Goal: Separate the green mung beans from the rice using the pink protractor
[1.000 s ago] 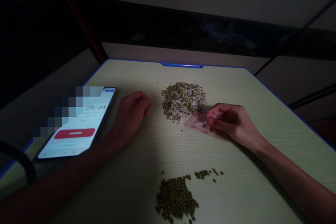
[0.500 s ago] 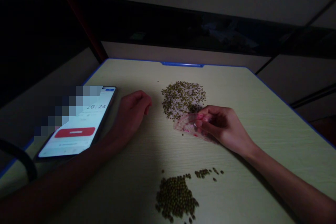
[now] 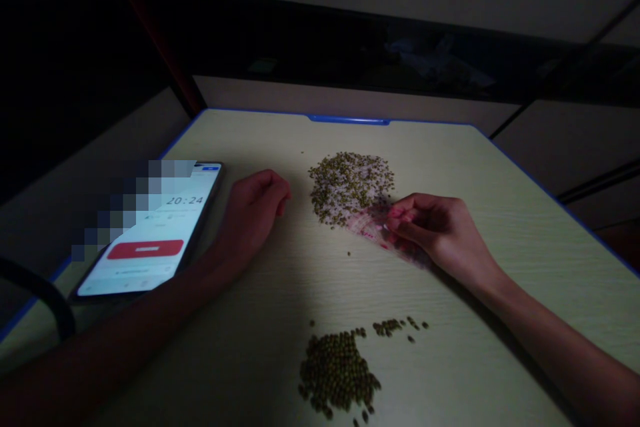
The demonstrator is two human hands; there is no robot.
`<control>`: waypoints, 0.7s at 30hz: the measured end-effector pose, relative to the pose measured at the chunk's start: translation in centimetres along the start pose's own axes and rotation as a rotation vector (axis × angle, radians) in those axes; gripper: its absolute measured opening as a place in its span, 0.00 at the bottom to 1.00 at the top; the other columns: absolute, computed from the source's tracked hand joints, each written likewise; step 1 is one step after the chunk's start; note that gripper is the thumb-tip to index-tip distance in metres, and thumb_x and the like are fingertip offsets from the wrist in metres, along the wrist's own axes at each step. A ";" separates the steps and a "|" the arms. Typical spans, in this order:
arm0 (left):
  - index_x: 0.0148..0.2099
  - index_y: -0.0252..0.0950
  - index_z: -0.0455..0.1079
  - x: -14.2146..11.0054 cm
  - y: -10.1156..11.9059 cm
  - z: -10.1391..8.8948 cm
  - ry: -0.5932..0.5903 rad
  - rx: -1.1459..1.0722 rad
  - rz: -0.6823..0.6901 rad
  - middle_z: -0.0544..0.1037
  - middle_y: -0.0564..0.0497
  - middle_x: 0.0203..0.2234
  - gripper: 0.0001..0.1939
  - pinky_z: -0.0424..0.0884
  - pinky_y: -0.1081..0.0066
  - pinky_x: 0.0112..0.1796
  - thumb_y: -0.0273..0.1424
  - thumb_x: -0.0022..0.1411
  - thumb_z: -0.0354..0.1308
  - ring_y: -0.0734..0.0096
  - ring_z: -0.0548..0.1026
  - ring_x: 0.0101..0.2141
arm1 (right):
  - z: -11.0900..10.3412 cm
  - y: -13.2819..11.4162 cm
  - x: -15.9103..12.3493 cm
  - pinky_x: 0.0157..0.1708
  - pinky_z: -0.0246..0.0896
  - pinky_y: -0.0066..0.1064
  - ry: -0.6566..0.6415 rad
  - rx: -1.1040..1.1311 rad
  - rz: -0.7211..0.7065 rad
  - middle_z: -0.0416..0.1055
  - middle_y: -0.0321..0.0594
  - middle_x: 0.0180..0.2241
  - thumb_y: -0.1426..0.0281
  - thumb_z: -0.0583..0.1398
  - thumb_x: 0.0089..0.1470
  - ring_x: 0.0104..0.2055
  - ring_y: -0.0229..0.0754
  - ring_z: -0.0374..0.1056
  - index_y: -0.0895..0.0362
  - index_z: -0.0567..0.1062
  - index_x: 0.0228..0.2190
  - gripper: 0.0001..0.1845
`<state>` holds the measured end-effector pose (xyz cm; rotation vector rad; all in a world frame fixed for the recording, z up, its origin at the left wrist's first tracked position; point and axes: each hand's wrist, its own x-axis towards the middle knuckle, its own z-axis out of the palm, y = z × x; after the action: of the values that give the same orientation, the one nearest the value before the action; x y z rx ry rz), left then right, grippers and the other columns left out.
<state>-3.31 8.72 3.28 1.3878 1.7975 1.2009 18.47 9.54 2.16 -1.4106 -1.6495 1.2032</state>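
Observation:
My right hand (image 3: 425,223) pinches a clear plastic protractor (image 3: 373,230) with red print, its thin edge at the lower right of the far pile. That pile (image 3: 347,187) mixes small green beans, which look like mung beans, with whitish grains. My left hand (image 3: 260,197) rests on the table, fingers curled in with nothing visible in them, between the phone and the mixed pile. Nearer to me lies a pile of green beans (image 3: 337,370) only, with a short trail of loose beans (image 3: 390,327) at its upper right. Neither hand touches this near pile.
A lit phone (image 3: 145,267) showing 20:24 and a red button lies left of my left forearm. The pale wooden table (image 3: 250,347) has a blue rim with a raised blue strip (image 3: 347,120) at the back. A dark curved band (image 3: 50,300) stands at the left edge.
My right hand has moved slightly right and up, drawing the protractor along the lower right edge of the mixed pile. My left hand stays put.

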 end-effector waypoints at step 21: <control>0.16 0.38 0.59 -0.1 0.0 0.1 -0.004 0.014 0.009 0.63 0.56 0.13 0.11 0.59 0.72 0.25 0.27 0.49 0.49 0.73 0.62 0.21 | -0.1 0.3 0.4 0.16 0.52 0.26 -0.034 0.019 -0.042 0.67 0.36 0.17 0.72 0.60 0.44 0.17 0.33 0.62 0.60 0.70 0.26 0.04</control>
<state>-3.24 8.64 3.24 1.4063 1.8021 1.1919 18.55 9.92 1.90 -1.3439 -1.6779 1.2221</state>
